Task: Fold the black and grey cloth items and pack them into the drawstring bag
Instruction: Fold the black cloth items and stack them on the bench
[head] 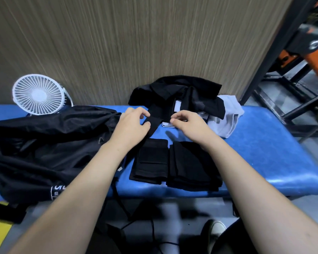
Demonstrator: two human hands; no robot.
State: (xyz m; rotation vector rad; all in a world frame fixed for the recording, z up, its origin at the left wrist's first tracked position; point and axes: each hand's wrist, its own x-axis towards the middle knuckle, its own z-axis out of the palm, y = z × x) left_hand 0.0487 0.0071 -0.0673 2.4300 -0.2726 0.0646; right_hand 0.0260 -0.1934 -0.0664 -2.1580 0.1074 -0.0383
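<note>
- While two folded black stacks (174, 162) lie near the bench's (264, 143) front edge, the left hand (134, 125) pinches a black strip (154, 116).
- Right hand (189, 125) fingers curled, pinching the strip's white-edged end.
- Unfolded pile (182, 92) behind; drawstring bag (44, 143) lies left.

two folded black cloths (149, 160) (193, 165) (side by side), one fan (38, 94).

Wood-grain wall (117, 43), blue padded bench (264, 143), white fan (38, 94), metal frame (283, 43)
</note>
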